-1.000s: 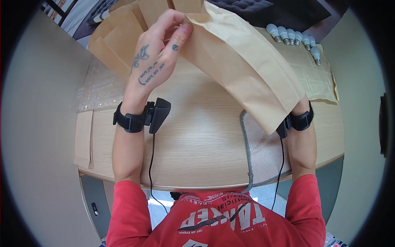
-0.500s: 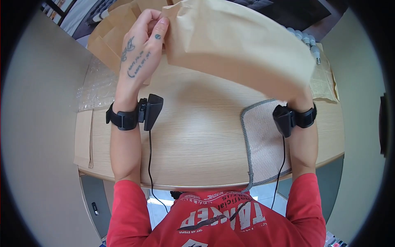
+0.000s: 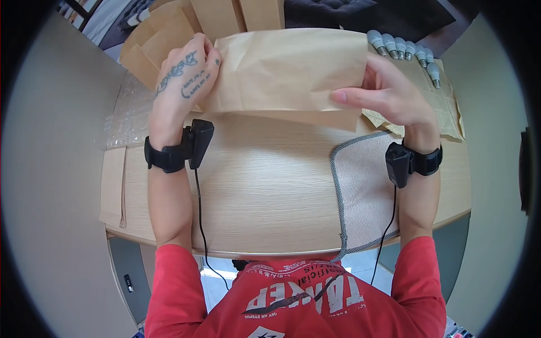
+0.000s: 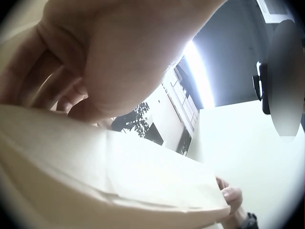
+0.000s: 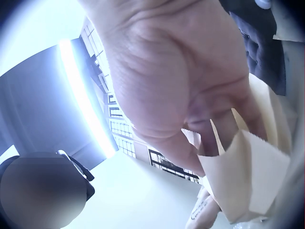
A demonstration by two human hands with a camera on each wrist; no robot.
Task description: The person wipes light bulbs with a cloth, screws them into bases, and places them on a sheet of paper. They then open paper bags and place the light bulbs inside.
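Observation:
A brown paper bag point(image 3: 287, 70) stretches sideways between both hands above the far part of the table. At its left end, my left hand point(image 3: 183, 79) holds the paper, the back of the hand facing up. My right hand point(image 3: 400, 93) pinches the right end, with the thumb lying on the near face and the fingers behind the edge. In the right wrist view the jagged mouth of the bag point(image 5: 228, 179) gapes around the fingers. The left wrist view has the bag's long side point(image 4: 143, 167) close up, with the left fingers curled at its edge.
Several light bulbs point(image 3: 399, 48) lie at the back right on brown printed paper point(image 3: 442, 104). More paper bags point(image 3: 163, 36) stand at the back left, beside bubble wrap point(image 3: 129, 115). A pale cloth point(image 3: 366, 191) with dark edging lies near the right forearm.
The bag has swung from a slant to nearly level and come lower. My left hand has moved left and down. My right hand, earlier hidden by the bag, now shows its thumb on the front.

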